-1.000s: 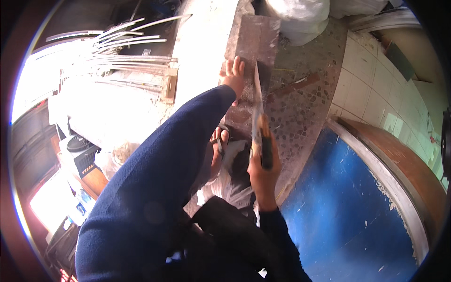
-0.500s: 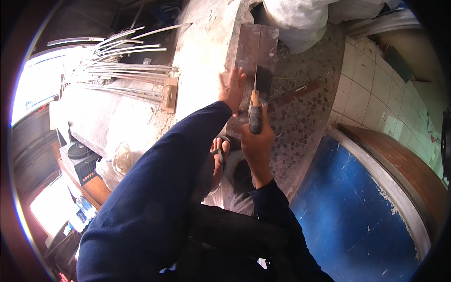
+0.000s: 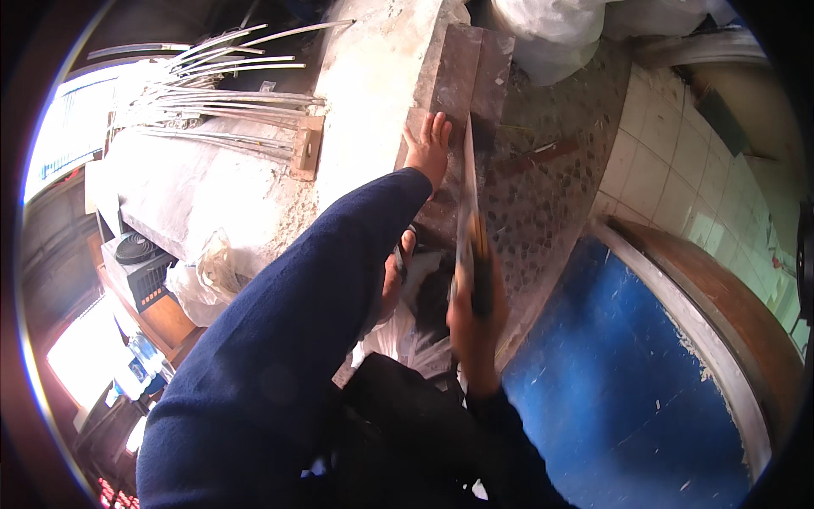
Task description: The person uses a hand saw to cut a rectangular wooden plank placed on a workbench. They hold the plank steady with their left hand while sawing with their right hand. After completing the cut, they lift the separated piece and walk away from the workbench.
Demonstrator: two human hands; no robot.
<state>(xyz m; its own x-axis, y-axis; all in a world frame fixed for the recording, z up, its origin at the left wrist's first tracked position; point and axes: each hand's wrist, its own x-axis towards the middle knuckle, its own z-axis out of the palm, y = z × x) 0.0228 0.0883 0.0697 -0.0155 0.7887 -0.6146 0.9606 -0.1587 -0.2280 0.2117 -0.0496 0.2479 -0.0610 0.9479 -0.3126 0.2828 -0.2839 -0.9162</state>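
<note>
A long dark brown board (image 3: 458,68) lies lengthwise ahead of me. My left hand (image 3: 428,148) rests on it with fingers apart, just left of the saw. My right hand (image 3: 476,305) grips the handle of a handsaw (image 3: 471,182), whose long blade runs along the board; motion blurs the handle and hand. My bare toes (image 3: 405,244) in a dark sandal show at the board's near end, partly hidden by my left sleeve.
Thin pale rods (image 3: 220,97) lie on a concrete ledge (image 3: 365,51) at left. White sacks (image 3: 560,34) stand at the far right, beside speckled flooring (image 3: 560,195). A blue panel (image 3: 627,365) fills the lower right. A black appliance (image 3: 136,263) sits at lower left.
My right hand and saw went forward about half a second ago and are now drawn back toward me. My left hand stays on the board, at nearly the same place.
</note>
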